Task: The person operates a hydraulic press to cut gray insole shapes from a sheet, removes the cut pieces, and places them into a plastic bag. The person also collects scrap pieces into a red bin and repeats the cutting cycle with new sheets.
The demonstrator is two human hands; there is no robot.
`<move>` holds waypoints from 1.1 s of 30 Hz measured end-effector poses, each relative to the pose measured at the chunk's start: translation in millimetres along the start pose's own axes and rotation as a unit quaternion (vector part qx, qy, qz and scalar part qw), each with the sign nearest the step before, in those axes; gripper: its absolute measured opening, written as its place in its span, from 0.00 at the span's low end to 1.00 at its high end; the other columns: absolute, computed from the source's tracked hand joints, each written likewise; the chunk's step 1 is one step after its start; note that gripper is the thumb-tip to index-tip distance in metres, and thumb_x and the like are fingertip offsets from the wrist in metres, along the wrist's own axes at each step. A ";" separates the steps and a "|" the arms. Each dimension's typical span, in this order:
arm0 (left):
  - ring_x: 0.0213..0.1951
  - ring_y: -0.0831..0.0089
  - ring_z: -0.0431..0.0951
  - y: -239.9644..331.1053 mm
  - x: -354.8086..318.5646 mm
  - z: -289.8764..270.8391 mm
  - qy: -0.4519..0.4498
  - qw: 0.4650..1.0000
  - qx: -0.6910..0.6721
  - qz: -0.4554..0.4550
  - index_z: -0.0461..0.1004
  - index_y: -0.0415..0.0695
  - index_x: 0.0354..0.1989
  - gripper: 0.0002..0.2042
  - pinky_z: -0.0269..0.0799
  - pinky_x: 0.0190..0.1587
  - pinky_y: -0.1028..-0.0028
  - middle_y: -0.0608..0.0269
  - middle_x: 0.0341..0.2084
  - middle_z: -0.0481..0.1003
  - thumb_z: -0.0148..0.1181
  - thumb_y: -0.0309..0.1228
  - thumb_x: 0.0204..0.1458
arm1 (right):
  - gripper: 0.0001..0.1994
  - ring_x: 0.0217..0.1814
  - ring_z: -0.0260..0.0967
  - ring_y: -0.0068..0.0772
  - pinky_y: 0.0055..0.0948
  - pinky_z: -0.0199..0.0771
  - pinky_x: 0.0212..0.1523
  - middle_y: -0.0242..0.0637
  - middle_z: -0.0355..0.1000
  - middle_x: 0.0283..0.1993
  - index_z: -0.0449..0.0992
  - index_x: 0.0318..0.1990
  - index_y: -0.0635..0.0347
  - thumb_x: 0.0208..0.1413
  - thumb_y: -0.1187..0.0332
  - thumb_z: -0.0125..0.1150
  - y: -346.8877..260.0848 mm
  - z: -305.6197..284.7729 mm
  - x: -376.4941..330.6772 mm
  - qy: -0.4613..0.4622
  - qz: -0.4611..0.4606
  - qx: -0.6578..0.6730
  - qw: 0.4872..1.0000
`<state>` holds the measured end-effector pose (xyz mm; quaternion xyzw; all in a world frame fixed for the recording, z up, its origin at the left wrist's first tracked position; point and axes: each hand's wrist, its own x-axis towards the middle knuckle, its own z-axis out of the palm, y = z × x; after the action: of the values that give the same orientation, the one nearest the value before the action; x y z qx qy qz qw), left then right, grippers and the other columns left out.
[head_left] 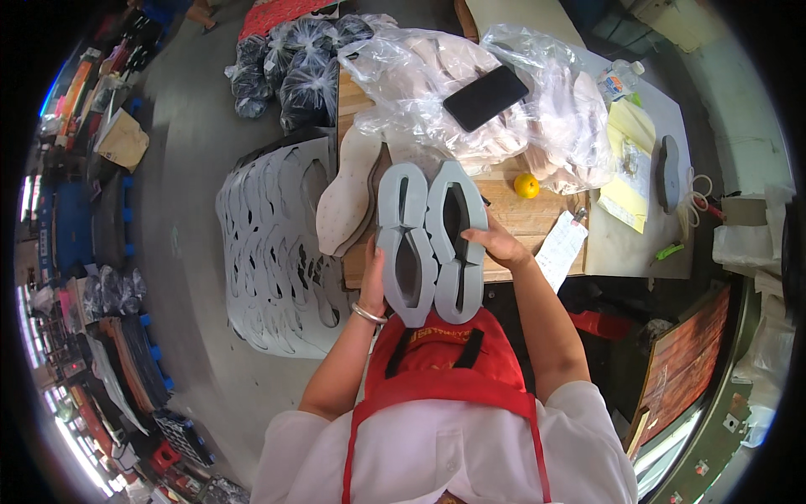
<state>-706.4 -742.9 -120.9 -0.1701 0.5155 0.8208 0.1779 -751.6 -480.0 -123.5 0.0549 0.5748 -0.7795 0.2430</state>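
Note:
Two thick grey sole-shaped foam pieces [408, 290] with slots cut through them stand side by side above my red apron [457, 357]. They may be stacks of several layers; I cannot tell. My left hand [374, 279], with a bangle at the wrist, presses against the outer side of the left piece. Around the outer edge of the right piece curls my right hand [499, 242], its thumb on the upper face. Just beyond my left hand, pale dotted insoles [346, 189] lie piled at the wooden table's edge.
Clear plastic bags [411, 76] of pale pieces cover the back of the wooden table [537, 220], a black phone [485, 98] on top. A small orange fruit [526, 186] and a paper slip [561, 252] lie at right. Cut-out grey sheets [273, 244] hang at left, near black bags [306, 88].

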 end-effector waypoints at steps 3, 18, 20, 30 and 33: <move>0.59 0.67 0.62 -7.4 1.7 -8.9 0.013 1.000 0.014 -0.012 0.48 0.42 0.66 0.30 0.57 0.61 0.68 0.60 0.59 0.60 0.43 0.46 0.61 | 0.44 0.62 0.55 0.33 0.31 0.54 0.63 0.40 0.57 0.62 0.42 0.68 0.64 0.51 0.64 0.65 10.5 3.4 6.3 0.044 0.002 0.022 0.999; 0.40 0.74 0.73 18.2 23.4 271.2 -0.088 0.893 0.304 0.321 0.69 0.36 0.47 0.09 0.70 0.45 0.77 0.60 0.39 0.73 0.50 0.25 0.60 | 0.12 0.31 0.73 0.24 0.25 0.73 0.34 0.40 0.76 0.31 0.76 0.43 0.64 0.52 0.70 0.62 -51.8 -142.6 -271.0 0.596 -0.225 -0.136 0.759; 0.39 0.75 0.73 -4.6 13.2 367.7 -0.232 0.850 0.317 0.351 0.70 0.35 0.45 0.09 0.69 0.44 0.77 0.62 0.37 0.74 0.53 0.25 0.57 | 0.10 0.30 0.73 0.25 0.24 0.73 0.33 0.39 0.76 0.30 0.76 0.41 0.64 0.51 0.72 0.62 -66.9 -159.9 -329.3 0.672 -0.262 -0.183 0.668; 0.38 0.55 0.76 -118.4 -24.5 700.5 -0.404 0.603 0.402 0.559 0.73 0.39 0.43 0.15 0.72 0.40 0.64 0.51 0.37 0.75 0.62 0.32 0.48 | 0.08 0.25 0.71 0.34 0.28 0.70 0.28 0.41 0.72 0.26 0.76 0.38 0.64 0.49 0.75 0.62 -22.5 -167.4 -457.9 0.798 -0.131 -0.242 0.537; 0.33 0.54 0.77 -146.7 -16.1 735.0 -0.365 0.599 0.430 0.568 0.74 0.39 0.41 0.13 0.73 0.36 0.65 0.51 0.31 0.76 0.62 0.33 0.49 | 0.05 0.24 0.67 0.39 0.31 0.67 0.27 0.41 0.69 0.24 0.75 0.34 0.62 0.47 0.76 0.62 -8.7 -172.8 -451.4 0.803 -0.144 -0.266 0.513</move>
<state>-694.1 -18.9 73.1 0.5672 0.6937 0.4329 -0.0980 -393.5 -176.1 -8.8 0.5072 0.7050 -0.2380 -0.4347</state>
